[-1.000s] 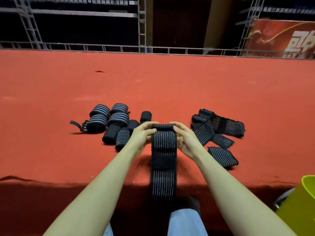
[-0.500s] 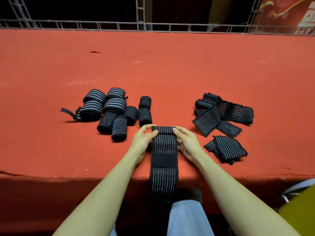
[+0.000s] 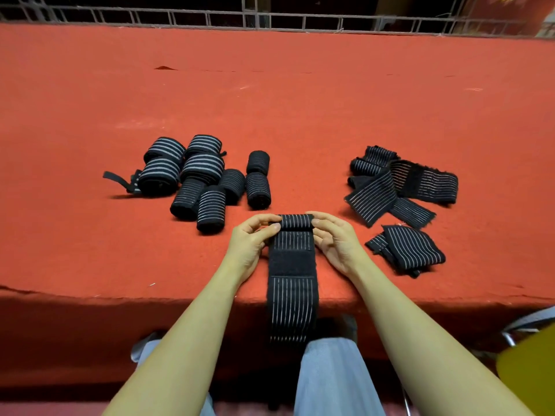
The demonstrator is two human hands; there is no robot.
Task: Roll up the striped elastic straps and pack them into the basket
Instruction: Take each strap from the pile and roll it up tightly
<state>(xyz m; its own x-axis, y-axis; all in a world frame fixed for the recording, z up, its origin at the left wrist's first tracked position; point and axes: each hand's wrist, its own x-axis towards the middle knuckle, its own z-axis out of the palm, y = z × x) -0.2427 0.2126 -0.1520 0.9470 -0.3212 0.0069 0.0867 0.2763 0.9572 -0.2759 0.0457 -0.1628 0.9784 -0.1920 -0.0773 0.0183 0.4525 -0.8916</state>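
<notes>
A black strap with thin white stripes (image 3: pixel 292 265) lies lengthwise on the red table (image 3: pixel 270 100), its near end hanging over the front edge. Its far end is curled into a small roll. My left hand (image 3: pixel 252 238) pinches the roll's left end and my right hand (image 3: pixel 335 238) pinches its right end. Several finished rolls (image 3: pixel 195 175) sit in a cluster to the left. A loose heap of unrolled striped straps (image 3: pixel 399 190) lies to the right. The yellow-green basket (image 3: pixel 528 373) shows only as a corner at the lower right.
A metal truss rail (image 3: pixel 270 19) runs along the table's far side. The table's front edge drops off just under my forearms, above my grey trousers (image 3: pixel 327 373). A chair's metal frame (image 3: pixel 510 334) shows at the lower right beside the basket.
The camera has tilted down, so everything sits higher in view. The roll at the strap's far end has grown slightly under both hands. The basket has slid mostly out of view.
</notes>
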